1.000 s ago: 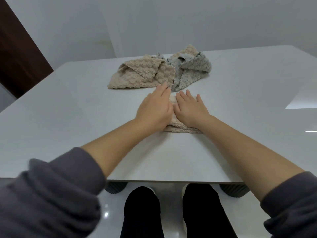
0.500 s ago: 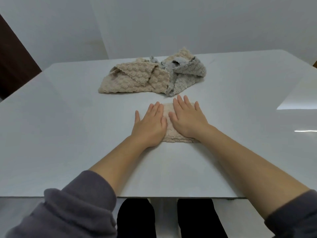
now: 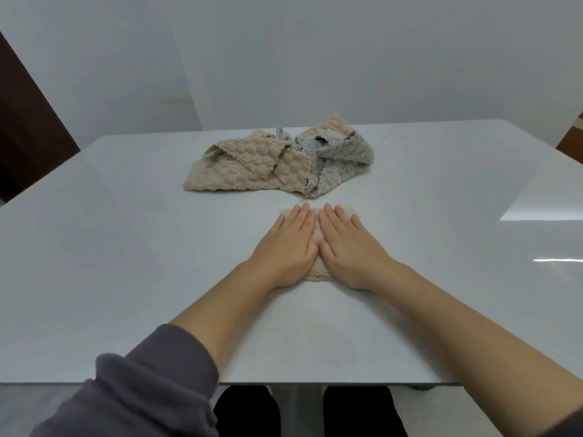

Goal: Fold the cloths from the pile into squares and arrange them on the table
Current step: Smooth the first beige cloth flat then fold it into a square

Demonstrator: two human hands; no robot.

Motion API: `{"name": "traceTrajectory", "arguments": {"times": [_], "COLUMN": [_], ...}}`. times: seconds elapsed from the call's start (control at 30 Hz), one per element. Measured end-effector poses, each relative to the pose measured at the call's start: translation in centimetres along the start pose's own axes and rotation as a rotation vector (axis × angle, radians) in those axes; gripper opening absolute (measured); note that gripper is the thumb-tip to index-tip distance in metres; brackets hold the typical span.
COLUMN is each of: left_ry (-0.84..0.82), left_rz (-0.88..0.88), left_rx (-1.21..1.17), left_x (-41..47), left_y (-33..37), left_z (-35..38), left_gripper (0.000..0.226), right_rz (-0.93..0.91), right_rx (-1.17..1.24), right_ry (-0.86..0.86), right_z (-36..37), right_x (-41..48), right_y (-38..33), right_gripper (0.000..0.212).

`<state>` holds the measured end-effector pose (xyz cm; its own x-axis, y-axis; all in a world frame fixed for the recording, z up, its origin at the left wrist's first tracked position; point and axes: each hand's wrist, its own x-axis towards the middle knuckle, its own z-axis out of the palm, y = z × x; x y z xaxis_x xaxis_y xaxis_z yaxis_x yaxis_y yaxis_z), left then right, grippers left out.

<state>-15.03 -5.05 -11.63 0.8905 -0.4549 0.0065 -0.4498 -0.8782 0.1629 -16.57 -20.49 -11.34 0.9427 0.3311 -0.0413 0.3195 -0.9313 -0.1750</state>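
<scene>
Nearest: grey sleeve (image 3: 138,392) on L arm, at table (image 3: 94,279) edge. L hand (image 3: 285,247) & R hand (image 3: 348,247) lie side by side, palms down, fingers straight, flat on folded beige cloth (image 3: 319,274). Nothing gripped, just pressing. Cloth mostly hidden under both hands. Beyond the fingertips, apart from them: pile (image 3: 277,165), beige cloth at L, grey at R.

No legible text or labels
</scene>
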Motion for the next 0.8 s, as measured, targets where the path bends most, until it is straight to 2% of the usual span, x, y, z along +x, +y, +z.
{"name": "traceTrajectory", "arguments": {"times": [0.6, 0.8], "left_ry": [-0.021, -0.016], "left_rz": [-0.017, -0.147], "left_rx": [-0.002, -0.023], "left_x": [0.14, -0.18], "left_y": [-0.48, -0.01], "left_z": [0.82, 0.57], "left_gripper": [0.058, 0.062], "right_rz": [0.008, 0.091], "right_rx": [-0.045, 0.0], "right_ry": [0.008, 0.008], "right_z": [0.8, 0.83], "right_x": [0.31, 0.24], "right_y": [0.31, -0.04], "right_gripper": [0.059, 0.062]}}
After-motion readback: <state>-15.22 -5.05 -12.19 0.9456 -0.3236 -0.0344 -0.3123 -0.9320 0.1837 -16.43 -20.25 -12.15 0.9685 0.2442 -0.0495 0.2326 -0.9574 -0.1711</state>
